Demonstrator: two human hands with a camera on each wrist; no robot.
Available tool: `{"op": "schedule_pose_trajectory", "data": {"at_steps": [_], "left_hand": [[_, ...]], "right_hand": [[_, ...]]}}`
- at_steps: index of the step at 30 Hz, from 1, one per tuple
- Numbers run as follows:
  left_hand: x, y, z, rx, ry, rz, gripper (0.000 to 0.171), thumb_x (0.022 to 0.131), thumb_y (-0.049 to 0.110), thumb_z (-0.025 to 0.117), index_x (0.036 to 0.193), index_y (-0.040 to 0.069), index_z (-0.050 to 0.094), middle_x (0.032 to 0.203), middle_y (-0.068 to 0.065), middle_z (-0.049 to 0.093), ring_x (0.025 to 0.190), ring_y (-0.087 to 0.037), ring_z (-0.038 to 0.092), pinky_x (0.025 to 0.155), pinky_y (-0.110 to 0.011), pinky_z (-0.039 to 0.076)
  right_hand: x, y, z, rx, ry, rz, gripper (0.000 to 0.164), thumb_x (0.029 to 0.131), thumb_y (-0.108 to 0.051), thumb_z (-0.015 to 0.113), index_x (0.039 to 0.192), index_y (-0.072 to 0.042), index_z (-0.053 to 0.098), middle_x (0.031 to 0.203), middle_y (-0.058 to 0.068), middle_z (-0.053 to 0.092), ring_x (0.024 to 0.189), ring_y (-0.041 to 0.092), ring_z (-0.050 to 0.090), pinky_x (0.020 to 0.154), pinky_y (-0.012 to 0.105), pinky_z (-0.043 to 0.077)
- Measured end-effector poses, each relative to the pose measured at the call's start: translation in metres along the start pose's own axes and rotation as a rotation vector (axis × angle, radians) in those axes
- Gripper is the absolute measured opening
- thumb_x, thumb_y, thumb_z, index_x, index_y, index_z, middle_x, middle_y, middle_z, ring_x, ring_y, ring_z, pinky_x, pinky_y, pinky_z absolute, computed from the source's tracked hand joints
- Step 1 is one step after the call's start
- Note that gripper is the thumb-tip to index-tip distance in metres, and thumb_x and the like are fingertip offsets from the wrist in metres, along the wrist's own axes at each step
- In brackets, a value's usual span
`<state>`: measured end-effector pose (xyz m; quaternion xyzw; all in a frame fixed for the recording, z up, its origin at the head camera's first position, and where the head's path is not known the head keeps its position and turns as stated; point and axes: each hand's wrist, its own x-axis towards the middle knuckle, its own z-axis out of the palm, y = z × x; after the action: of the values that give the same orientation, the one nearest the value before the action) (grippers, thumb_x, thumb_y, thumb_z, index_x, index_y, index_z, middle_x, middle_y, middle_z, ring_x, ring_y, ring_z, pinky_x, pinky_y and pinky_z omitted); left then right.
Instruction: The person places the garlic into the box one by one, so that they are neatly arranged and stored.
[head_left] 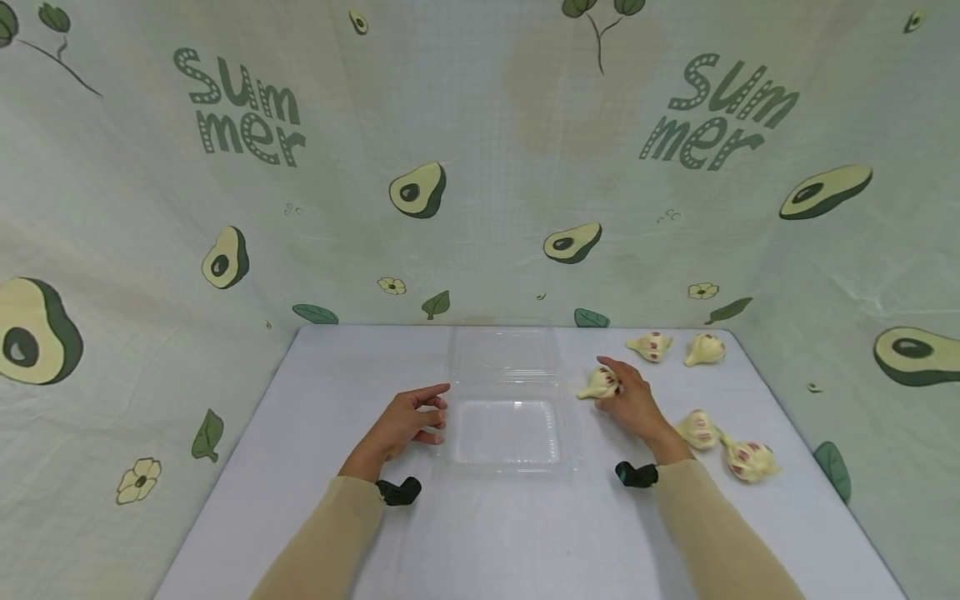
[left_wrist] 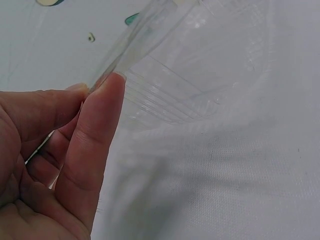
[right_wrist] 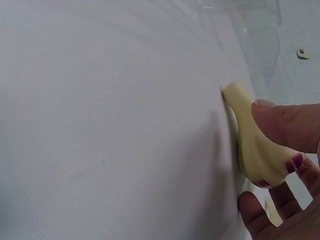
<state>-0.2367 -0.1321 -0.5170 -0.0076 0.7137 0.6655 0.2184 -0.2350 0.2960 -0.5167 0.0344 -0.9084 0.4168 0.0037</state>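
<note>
A clear plastic clamshell container (head_left: 506, 429) lies unfolded on the white table, its lid (head_left: 502, 350) flat on the far side. My left hand (head_left: 411, 423) is at the container's left side; in the left wrist view its thumb and fingers pinch the clear plastic edge (left_wrist: 117, 62). To the right of the container, my right hand (head_left: 632, 404) holds a cream garlic bulb (head_left: 600, 383) with reddish-purple marks. The right wrist view shows the thumb over this garlic bulb (right_wrist: 260, 145) and fingers curled beneath, its stem pointing away from the palm, close over the table.
Two more garlic bulbs, one (head_left: 651, 346) beside another (head_left: 705, 349), lie at the table's back right. Nearer, right of my right wrist, are a garlic bulb (head_left: 697, 429) and another (head_left: 750, 460). A printed cloth (head_left: 480, 275) hangs behind the white table (head_left: 495, 533).
</note>
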Motion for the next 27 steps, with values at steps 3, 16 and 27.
{"op": "schedule_pose_trajectory", "data": {"at_steps": [3,16,27], "left_hand": [[-0.001,0.001,0.001,0.006,0.003,0.001,0.059,0.099,-0.003,0.068,0.154,0.015,0.056,0.120,-0.009,0.058,0.087,-0.016,0.068,0.070,-0.032,0.067],[-0.001,0.001,0.003,0.016,-0.009,0.004,0.061,0.099,-0.004,0.068,0.156,0.014,0.055,0.120,-0.009,0.058,0.087,-0.016,0.068,0.071,-0.033,0.067],[-0.001,0.000,0.002,0.003,-0.004,0.003,0.061,0.099,-0.005,0.066,0.156,0.013,0.054,0.120,-0.008,0.058,0.087,-0.016,0.068,0.069,-0.032,0.067]], "right_hand": [[0.001,0.004,0.002,-0.001,0.008,-0.019,0.080,0.087,0.001,0.076,0.159,-0.007,0.042,0.162,0.032,0.031,0.153,0.051,0.022,0.123,0.073,0.008],[0.000,0.008,0.008,0.002,0.039,0.140,0.070,0.093,-0.004,0.075,0.155,-0.006,0.042,0.157,0.032,0.034,0.136,0.047,0.043,0.115,0.064,0.038],[-0.005,0.011,0.013,0.081,0.099,0.190,0.073,0.095,-0.011,0.076,0.154,-0.002,0.034,0.146,0.029,0.051,0.130,0.043,0.054,0.107,0.053,0.048]]}}
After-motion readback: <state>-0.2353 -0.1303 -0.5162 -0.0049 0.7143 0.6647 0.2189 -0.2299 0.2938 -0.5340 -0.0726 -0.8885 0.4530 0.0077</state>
